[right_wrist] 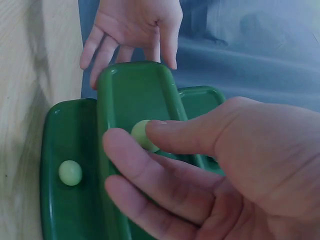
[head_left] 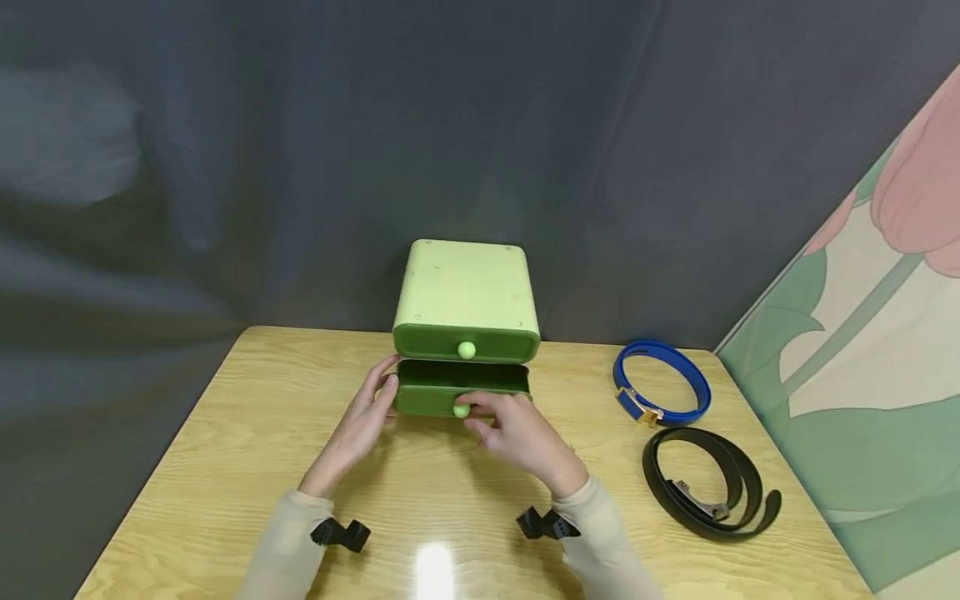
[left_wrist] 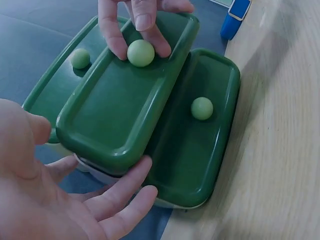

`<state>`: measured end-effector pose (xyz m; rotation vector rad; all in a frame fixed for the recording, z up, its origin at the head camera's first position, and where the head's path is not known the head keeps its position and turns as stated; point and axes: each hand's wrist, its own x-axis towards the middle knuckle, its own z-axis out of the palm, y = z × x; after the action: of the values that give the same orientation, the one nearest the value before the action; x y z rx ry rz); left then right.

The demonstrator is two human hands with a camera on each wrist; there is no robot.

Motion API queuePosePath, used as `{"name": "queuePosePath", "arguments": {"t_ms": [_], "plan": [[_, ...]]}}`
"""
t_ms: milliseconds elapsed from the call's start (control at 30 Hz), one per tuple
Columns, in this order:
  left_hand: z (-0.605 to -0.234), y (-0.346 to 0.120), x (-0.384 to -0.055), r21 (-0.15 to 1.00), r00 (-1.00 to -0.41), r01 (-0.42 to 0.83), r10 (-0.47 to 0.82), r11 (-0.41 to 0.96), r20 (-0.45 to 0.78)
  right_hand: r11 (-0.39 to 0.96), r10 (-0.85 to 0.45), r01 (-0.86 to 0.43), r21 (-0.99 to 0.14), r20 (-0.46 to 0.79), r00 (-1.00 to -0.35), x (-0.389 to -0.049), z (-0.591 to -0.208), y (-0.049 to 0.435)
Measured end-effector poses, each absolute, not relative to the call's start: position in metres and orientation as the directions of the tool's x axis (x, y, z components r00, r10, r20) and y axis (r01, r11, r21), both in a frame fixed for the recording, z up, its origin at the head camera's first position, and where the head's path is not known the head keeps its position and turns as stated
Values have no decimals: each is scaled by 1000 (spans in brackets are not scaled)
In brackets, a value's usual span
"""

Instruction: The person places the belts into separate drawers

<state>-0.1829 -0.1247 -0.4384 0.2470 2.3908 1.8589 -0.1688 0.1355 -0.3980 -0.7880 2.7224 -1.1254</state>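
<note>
- Right hand (head_left: 521, 429) bent at a round pale-green knob (head_left: 461, 411), thumb and finger on either side in what looks like a light pinch; left hand (head_left: 363, 417) spread, fingers mostly straight, gripping nothing, beside the left end of a glossy dark-green middle drawer (head_left: 423, 402) (whether it touches, I cannot tell).
- That drawer bears the knob and stands out from a pale-green, round-cornered cabinet (head_left: 468, 279) at the rear of the wood-grained counter (head_left: 225, 467).
- By its look, the drawer should be light, stiff and rather slick, perhaps plastic; the smooth knob suits finger and thumb, with a palm steadying the cabinet's side.
- Edges: the front's corners are rounded, a similar bottom drawer (left_wrist: 185, 155) sits beneath, and a dark grey curtain (head_left: 480, 125) hangs close behind.
- Room: wood shows between drawer and cream sleeves (head_left: 281, 533); a coiled blue belt (head_left: 699, 383) and a coiled black belt (head_left: 720, 454) lie well to the right.
</note>
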Motion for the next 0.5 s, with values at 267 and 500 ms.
{"name": "queuePosePath", "arguments": {"t_ms": [267, 500], "plan": [[-436, -134, -185, 954, -980, 31, 198, 297, -30, 622, -473, -423, -659, 114, -874, -167, -404, 128], [-435, -134, -183, 966, -980, 1, 192, 258, -51, 651, -522, -460, -604, 83, -849, -163, -396, 130]]}}
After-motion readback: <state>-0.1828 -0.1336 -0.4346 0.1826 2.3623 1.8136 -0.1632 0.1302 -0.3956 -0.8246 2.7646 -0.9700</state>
